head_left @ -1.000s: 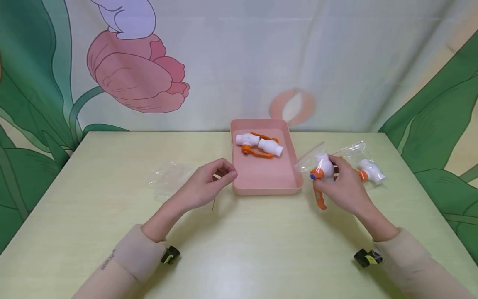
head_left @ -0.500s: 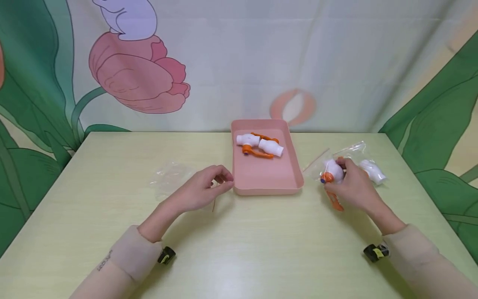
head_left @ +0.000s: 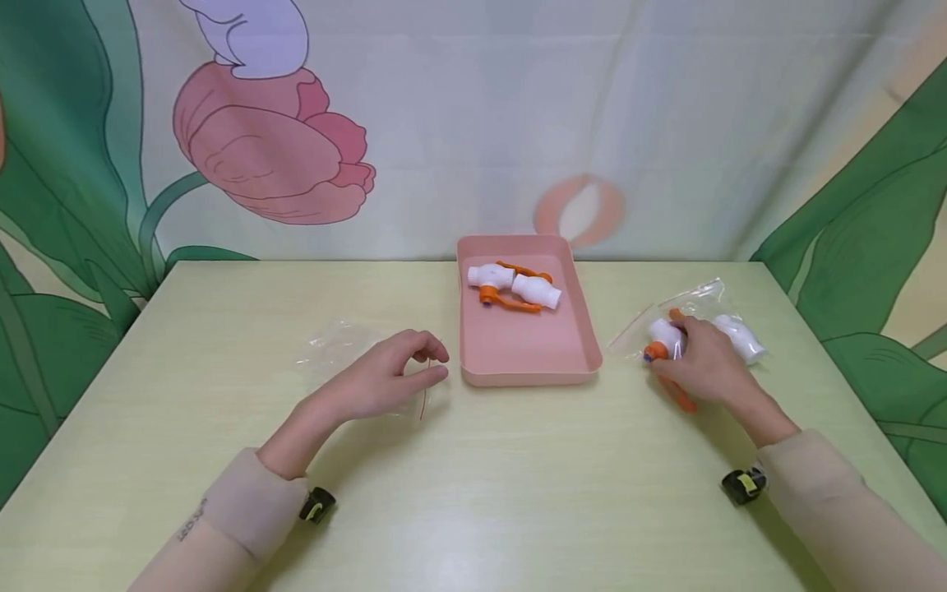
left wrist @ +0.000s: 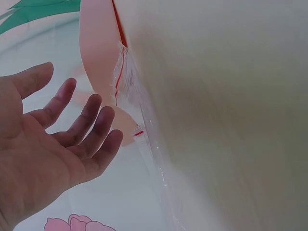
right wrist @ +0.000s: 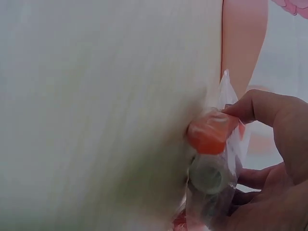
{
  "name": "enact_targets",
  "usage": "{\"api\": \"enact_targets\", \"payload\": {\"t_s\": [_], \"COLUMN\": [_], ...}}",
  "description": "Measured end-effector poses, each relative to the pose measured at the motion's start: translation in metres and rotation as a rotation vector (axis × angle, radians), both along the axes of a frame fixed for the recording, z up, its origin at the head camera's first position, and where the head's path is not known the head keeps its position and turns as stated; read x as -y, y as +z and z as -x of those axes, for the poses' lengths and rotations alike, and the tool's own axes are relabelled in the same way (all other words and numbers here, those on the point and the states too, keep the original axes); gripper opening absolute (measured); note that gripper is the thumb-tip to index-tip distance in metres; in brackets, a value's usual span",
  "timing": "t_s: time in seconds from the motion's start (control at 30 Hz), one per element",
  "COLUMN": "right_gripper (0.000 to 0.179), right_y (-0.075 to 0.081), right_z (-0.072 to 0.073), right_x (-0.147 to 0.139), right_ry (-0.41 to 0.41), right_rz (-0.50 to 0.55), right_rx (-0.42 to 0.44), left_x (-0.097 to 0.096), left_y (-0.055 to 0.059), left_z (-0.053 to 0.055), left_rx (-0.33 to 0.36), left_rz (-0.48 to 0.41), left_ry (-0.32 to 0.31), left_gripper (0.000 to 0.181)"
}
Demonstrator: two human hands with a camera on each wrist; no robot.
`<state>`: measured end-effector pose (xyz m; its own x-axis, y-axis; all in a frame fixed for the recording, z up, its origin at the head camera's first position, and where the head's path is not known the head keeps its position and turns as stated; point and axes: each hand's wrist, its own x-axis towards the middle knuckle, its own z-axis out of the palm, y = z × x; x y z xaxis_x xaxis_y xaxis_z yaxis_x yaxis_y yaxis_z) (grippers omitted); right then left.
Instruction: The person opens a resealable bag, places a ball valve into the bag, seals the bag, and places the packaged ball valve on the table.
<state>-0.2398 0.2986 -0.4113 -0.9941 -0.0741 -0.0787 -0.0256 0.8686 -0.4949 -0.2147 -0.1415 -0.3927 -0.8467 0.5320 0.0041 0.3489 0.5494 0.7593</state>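
Note:
In the head view my right hand [head_left: 710, 358] grips a white ball valve [head_left: 667, 335] with an orange handle, inside a clear zip bag, low over the table's right side. The right wrist view shows the thumb against the orange part [right wrist: 209, 132] through the plastic and the valve's round pipe end [right wrist: 209, 175] below it. My left hand [head_left: 388, 374] hovers left of the pink tray [head_left: 528, 380], fingers loosely bent and holding nothing. Behind and under it lies a crumpled clear zip bag [head_left: 333, 341]; its red seal line [left wrist: 118, 79] shows in the left wrist view.
Two white ball valves with orange handles, one at left [head_left: 491, 277] and one at right [head_left: 538, 291], lie unbagged at the tray's back. Another bagged white valve [head_left: 740, 339] rests right of my right hand. A printed curtain [head_left: 444, 123] hangs behind the table's back edge.
My right hand has carried the bagged valve rightward and down, beside the other bagged one. My left hand has drawn slightly left from the tray, its thumb and fingers parting.

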Motion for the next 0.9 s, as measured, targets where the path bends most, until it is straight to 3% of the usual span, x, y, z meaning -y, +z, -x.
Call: {"api": "enact_targets", "payload": {"t_s": [0.3,0.53,0.9], "right_gripper": [0.079,0.069,0.068], "right_y": [0.000,-0.002,-0.002], "right_z": [0.012,0.021,0.033], "right_x": [-0.005,-0.010,-0.018], "right_ry": [-0.025,-0.021,-0.024], "right_rz": [0.002,0.005,0.006], "right_rx": [0.001,-0.008,-0.025], "left_x": [0.005,0.008,0.015], "left_y": [-0.003,-0.001,-0.001], "left_z": [0.002,0.002,0.005], "left_rx": [0.007,-0.011,-0.034], "left_rz": [0.047,0.082,0.221], "left_ry": [-0.064,-0.081,-0.068], "left_gripper": [0.029,0.034,0.078]}}
